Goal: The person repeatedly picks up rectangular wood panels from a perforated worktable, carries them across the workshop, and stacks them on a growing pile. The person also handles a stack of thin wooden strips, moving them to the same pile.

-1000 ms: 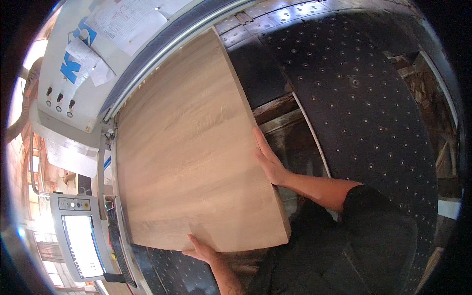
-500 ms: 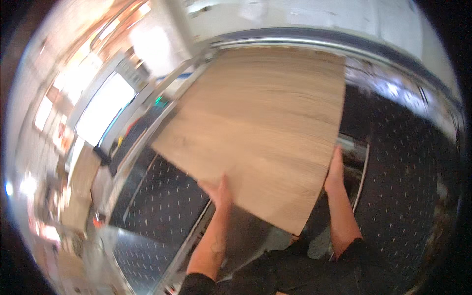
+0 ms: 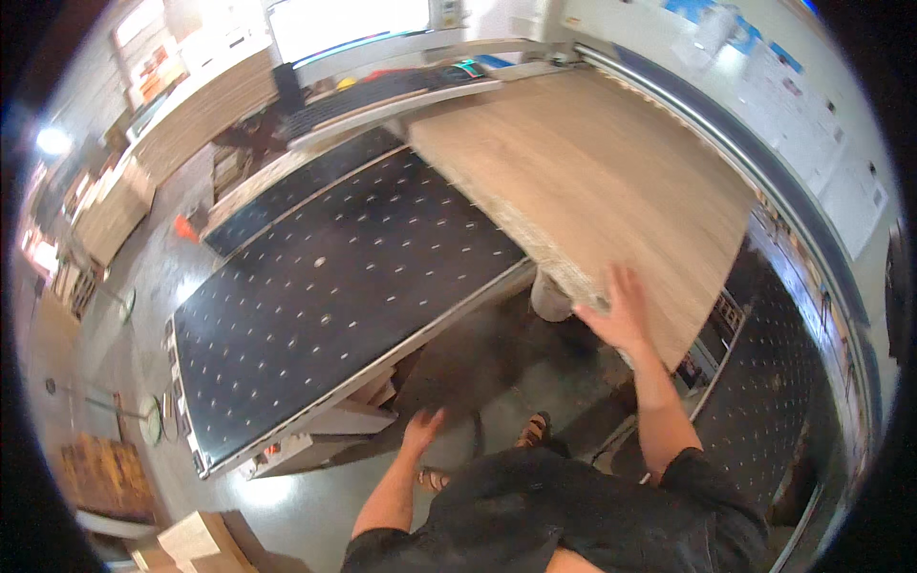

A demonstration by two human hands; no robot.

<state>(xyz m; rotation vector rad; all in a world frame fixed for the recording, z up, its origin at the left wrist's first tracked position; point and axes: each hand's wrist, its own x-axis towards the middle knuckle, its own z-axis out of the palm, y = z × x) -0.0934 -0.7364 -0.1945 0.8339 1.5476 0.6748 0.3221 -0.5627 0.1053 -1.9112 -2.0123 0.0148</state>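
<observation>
A wide wood-grain panel [image 3: 592, 172] lies over the bed of a machine, its far edge along a metal beam [image 3: 697, 115]. On its near edge rests my right hand [image 3: 621, 315], palm down with fingers spread. My left hand [image 3: 420, 435] hangs low over the floor, away from the panel, holding nothing, its fingers loosely stretched out. Left of the panel extends a black table wing [image 3: 334, 286] with pale studs. Beneath the panel's near edge shows a grey cylindrical post [image 3: 549, 299].
Behind the left wing stand a bright monitor [image 3: 349, 24] and a black keyboard [image 3: 373, 100]. Another studded black wing [image 3: 764, 372] is at right. Stacked boards [image 3: 201, 115] stand far left, and a cardboard box [image 3: 205, 540] sits near the lower left. An orange object [image 3: 185, 229] is beside the wing.
My left hand has let go of the panel and dropped beside me. My right hand has shifted from the panel's side to its near edge. The view has turned left.
</observation>
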